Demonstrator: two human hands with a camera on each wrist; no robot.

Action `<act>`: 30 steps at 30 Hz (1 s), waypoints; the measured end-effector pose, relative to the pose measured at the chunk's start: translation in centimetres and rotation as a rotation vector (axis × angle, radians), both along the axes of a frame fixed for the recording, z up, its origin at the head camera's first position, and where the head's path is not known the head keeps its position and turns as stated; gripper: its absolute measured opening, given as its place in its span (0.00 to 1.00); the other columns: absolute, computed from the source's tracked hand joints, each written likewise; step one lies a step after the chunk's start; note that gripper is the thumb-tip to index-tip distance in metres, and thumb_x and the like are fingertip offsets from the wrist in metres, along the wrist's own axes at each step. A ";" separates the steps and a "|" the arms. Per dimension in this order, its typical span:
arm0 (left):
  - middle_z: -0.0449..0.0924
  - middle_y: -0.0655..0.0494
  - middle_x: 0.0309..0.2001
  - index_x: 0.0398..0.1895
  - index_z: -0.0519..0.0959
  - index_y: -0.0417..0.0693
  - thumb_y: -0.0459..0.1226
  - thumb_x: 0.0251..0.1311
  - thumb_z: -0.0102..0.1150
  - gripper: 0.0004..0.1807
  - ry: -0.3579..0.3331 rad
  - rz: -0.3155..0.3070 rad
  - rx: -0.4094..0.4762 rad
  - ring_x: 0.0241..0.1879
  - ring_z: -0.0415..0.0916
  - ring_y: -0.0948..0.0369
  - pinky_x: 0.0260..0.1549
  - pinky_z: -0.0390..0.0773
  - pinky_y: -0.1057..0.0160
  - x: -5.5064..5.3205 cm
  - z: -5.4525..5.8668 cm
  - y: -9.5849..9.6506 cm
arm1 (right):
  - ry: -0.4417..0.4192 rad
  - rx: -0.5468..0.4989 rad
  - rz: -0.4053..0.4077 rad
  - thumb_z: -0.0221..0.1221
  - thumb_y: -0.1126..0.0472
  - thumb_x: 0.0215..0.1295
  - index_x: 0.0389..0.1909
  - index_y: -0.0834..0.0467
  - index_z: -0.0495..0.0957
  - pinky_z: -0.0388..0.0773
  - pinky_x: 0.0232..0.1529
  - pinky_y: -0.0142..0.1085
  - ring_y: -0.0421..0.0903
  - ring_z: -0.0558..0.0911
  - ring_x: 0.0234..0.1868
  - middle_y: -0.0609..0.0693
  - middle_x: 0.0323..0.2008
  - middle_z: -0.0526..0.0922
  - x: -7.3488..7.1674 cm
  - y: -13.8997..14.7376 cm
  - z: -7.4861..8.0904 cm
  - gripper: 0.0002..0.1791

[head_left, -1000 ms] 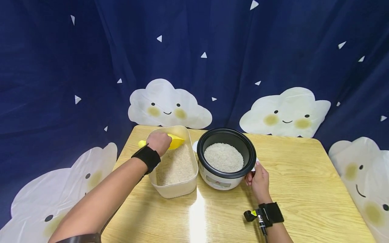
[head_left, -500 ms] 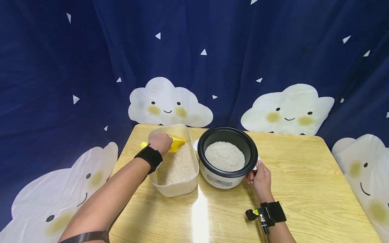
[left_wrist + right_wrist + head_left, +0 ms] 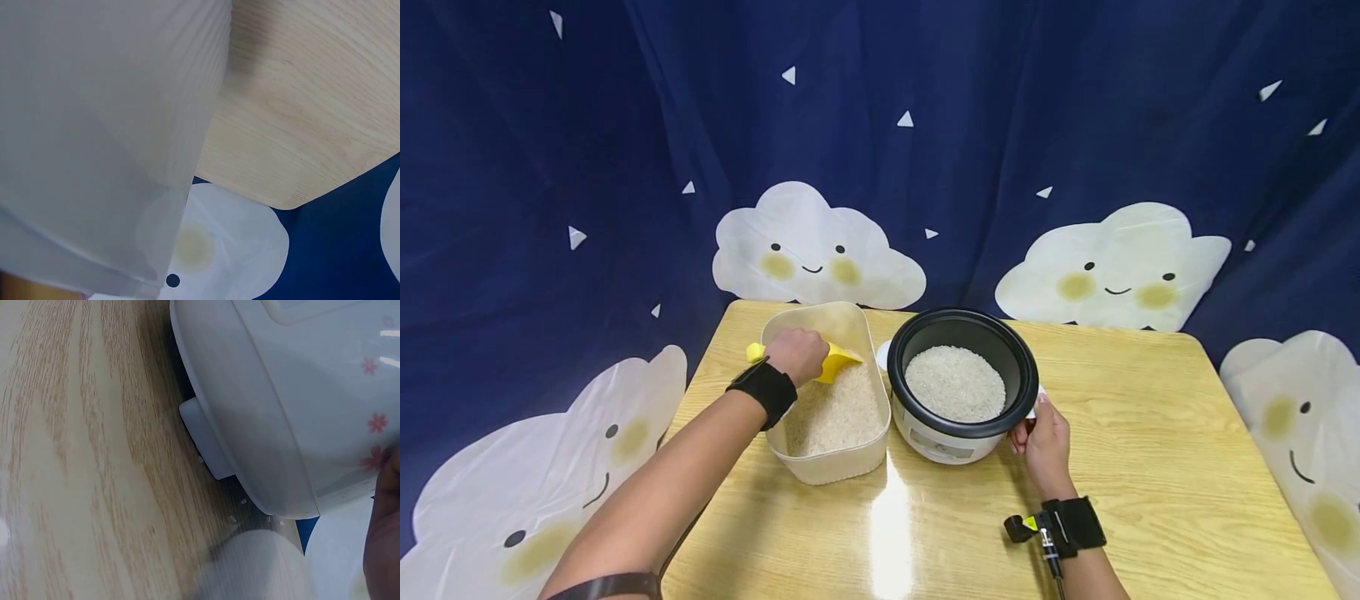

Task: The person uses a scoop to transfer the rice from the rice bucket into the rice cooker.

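My left hand [image 3: 799,354] grips a yellow scoop [image 3: 837,362] inside a cream plastic bin [image 3: 844,467] of rice [image 3: 838,417]. The scoop's blade points right and touches the rice; its handle end sticks out on the left. Beside the bin stands a white rice cooker [image 3: 936,446] with a dark inner pot, partly filled with white rice [image 3: 955,385]. On its right side, my right hand [image 3: 1047,442] holds the small white handle [image 3: 1040,402]. The left wrist view has only the bin's outer wall [image 3: 112,94], with the hand hidden. Part of my right hand [image 3: 382,537] shows beside the cooker in the right wrist view.
A pale wooden table [image 3: 1150,467] carries both containers, close together near its back edge. A small white round thing [image 3: 883,356] sits partly hidden between them. Loose grains [image 3: 232,519] lie by the cooker's base. A dark blue curtain [image 3: 970,167] with clouds hangs behind.
The scoop's blade has tipped lower and further right into the rice, my left hand moving with it. My right hand stays at the cooker's handle. The head view has shifted slightly.
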State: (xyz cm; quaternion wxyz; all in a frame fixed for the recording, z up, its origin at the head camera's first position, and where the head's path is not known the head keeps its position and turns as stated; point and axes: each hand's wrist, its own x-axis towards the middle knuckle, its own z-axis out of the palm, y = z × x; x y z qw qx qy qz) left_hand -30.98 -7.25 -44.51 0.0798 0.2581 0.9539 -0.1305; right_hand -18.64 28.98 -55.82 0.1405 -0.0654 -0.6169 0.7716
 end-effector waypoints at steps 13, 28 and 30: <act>0.69 0.57 0.21 0.25 0.82 0.49 0.39 0.63 0.64 0.09 -0.016 -0.043 -0.023 0.20 0.67 0.58 0.23 0.75 0.59 0.4 0.0 0.2 | -0.014 -0.044 -0.013 0.40 0.47 0.84 0.18 0.57 0.64 0.61 0.12 0.35 0.39 0.62 0.09 0.42 0.08 0.65 0.0 -0.1 -0.1 0.30; 0.70 0.58 0.21 0.24 0.79 0.50 0.42 0.63 0.63 0.11 -0.133 -0.051 -0.003 0.20 0.67 0.59 0.22 0.66 0.61 0.2 -0.2 -0.2 | -0.004 -0.019 -0.027 0.39 0.48 0.85 0.17 0.60 0.61 0.60 0.12 0.38 0.41 0.61 0.08 0.44 0.08 0.64 0.1 -0.2 0.2 0.32; 0.71 0.58 0.21 0.26 0.80 0.50 0.43 0.63 0.64 0.10 -0.156 -0.055 -0.002 0.20 0.68 0.59 0.23 0.66 0.62 0.2 -0.3 -0.2 | -0.001 -0.024 -0.020 0.39 0.48 0.85 0.17 0.60 0.61 0.59 0.12 0.38 0.41 0.61 0.08 0.44 0.09 0.64 0.0 -0.2 0.2 0.32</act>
